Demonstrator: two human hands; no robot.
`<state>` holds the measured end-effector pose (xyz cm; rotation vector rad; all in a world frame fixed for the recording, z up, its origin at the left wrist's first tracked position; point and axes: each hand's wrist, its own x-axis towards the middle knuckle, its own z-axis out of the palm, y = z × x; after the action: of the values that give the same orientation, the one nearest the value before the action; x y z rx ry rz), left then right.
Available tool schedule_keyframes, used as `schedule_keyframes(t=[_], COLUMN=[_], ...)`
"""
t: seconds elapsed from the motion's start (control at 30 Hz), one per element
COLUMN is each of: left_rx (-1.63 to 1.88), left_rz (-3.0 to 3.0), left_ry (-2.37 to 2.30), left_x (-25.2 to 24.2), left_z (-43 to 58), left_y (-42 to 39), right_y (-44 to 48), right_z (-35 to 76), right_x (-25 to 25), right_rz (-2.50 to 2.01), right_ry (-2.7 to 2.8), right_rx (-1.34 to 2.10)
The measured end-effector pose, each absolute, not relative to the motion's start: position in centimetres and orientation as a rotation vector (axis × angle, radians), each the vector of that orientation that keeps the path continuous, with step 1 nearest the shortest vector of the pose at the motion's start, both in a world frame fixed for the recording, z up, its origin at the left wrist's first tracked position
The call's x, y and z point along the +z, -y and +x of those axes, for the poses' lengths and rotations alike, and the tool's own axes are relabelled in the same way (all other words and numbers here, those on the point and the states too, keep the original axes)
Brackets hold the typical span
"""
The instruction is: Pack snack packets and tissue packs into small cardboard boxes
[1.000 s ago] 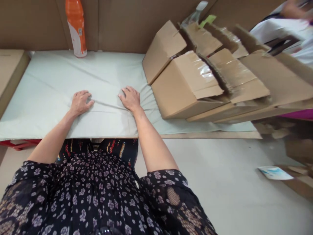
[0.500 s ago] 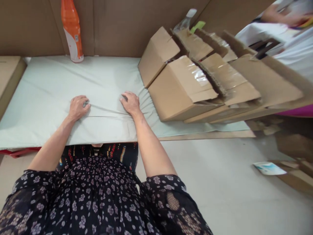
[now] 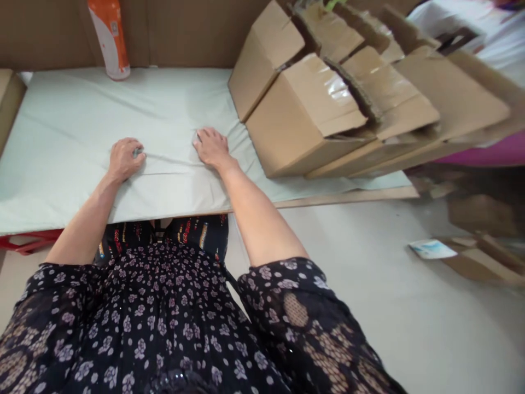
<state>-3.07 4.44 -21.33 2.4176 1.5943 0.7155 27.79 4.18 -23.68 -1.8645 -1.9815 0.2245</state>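
Note:
A pale green paper sheet (image 3: pixel 65 126) covers the low table in front of me. My left hand (image 3: pixel 122 157) rests on it with the fingers curled, pinching a raised fold of the paper. About a hand's width to the right, my right hand (image 3: pixel 210 146) lies on the same fold with its fingers bent down onto the sheet. A crease runs between the two hands. My arms reach forward over my dark flowered dress.
An orange bottle (image 3: pixel 107 34) stands at the back of the table against a cardboard wall. Taped cardboard boxes (image 3: pixel 303 109) are piled at the right end of the table. Flattened cardboard and a small printed card (image 3: pixel 432 249) lie on the floor at right.
Both hands have stayed on the paper fold, the fingers curling in a little more. The camera tipped downward, so the bottle and boxes sit higher in view.

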Motion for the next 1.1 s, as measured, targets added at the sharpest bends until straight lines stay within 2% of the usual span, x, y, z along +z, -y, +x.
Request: schedule_keyframes(t=[0.2, 1.1], left_rx=[0.697, 0.595], left_rz=[2.434, 2.455], left_ry=[-1.559, -1.767], left_x=[-20.6, -17.7], left_z=[-3.0, -1.9], left_y=[-5.1, -4.4], right_y=[-2.4, 2.0], right_z=[26.7, 25.6], right_x=[-22.6, -21.1], right_rz=[-1.976, -1.846], right_ry=[2.037, 1.936], right_rx=[0.22, 0.212])
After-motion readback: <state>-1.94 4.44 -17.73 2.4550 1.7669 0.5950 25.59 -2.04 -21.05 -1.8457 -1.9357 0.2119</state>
